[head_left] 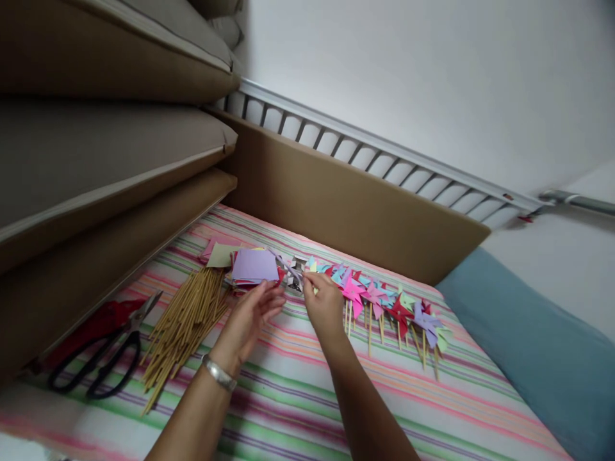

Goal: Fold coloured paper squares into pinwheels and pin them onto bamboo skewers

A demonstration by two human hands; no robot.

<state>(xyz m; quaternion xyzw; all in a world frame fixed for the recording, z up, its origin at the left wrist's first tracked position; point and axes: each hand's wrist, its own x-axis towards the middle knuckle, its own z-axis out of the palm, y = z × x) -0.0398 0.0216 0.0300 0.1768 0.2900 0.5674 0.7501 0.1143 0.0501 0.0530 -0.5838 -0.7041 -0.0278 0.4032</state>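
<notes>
My right hand (324, 304) is closed in a pinch on a lavender paper sheet (284, 261), seen nearly edge-on. My left hand (254, 310), with a silver bracelet at the wrist, is open beside it, fingers extended and holding nothing. Just beyond the left hand lies a stack of coloured paper squares (254, 266), lavender on top. A small box (298, 264) with shiny contents, too small to make out, is partly hidden behind the right hand. Finished-looking paper pinwheels (353, 292) on sticks lie in a row to the right.
A pile of thin wooden sticks (187, 320) lies on the left, beside black-handled scissors (113, 352) and a red object (96, 326). Stacked cushions (110, 160) rise at the left. A brown board (346, 198) borders the back of the striped cloth (298, 397).
</notes>
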